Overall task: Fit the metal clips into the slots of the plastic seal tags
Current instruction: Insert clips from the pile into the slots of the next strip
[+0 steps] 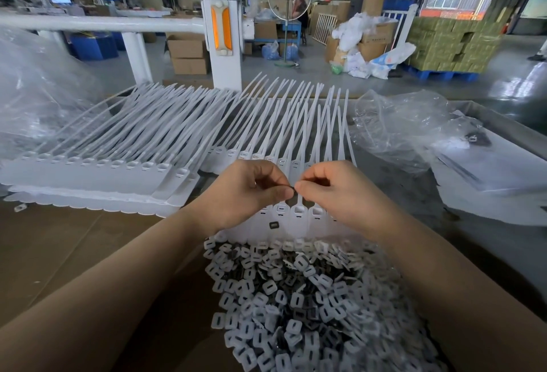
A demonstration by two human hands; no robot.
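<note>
A strip of white plastic seal tags (299,217) lies under my hands, its tails pointing away from me. My left hand (245,191) and my right hand (340,191) meet fingertip to fingertip above it, pinching a small dark metal clip (294,189) between them. One loose dark clip (273,225) rests on the strip's flat part. A big heap of metal clips (296,297) in a clear bag sits just in front of me. More tag strips (124,164) are stacked to the left and behind.
Brown cardboard (74,247) covers the work surface at left. Crumpled clear plastic bags lie at the left (38,90) and right (414,129). A white sheet (488,182) sits at right. A white post with an orange reflector (220,31) stands beyond the table.
</note>
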